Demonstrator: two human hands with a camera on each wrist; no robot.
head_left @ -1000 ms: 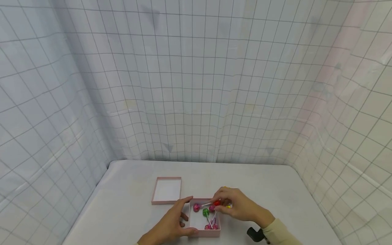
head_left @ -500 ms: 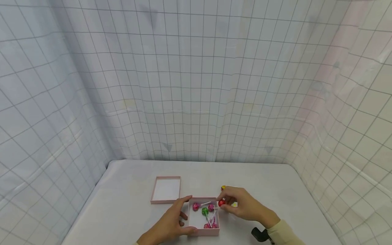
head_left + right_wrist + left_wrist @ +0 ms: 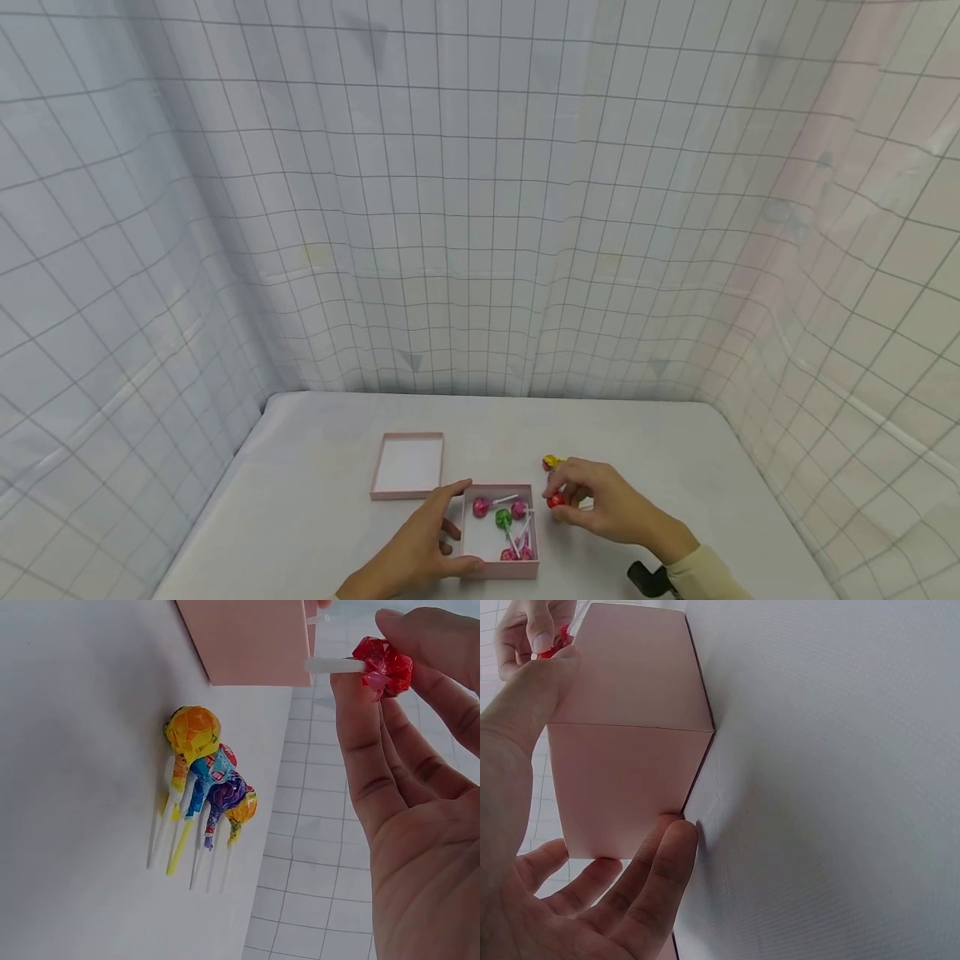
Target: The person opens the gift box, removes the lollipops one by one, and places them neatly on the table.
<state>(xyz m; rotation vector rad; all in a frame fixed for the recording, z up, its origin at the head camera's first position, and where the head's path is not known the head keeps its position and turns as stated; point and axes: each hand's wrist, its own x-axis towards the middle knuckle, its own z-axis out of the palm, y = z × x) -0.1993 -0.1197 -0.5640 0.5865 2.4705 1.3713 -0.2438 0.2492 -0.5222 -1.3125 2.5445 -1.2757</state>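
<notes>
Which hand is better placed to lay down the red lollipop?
Probably the right hand: it holds the red lollipop near the loose lollipops, while the left hand grips the pink box.

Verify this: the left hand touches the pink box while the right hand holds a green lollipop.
Wrong colour: the right hand holds a red lollipop, not green, as the right wrist view shows. The left hand does touch the pink box.
</notes>
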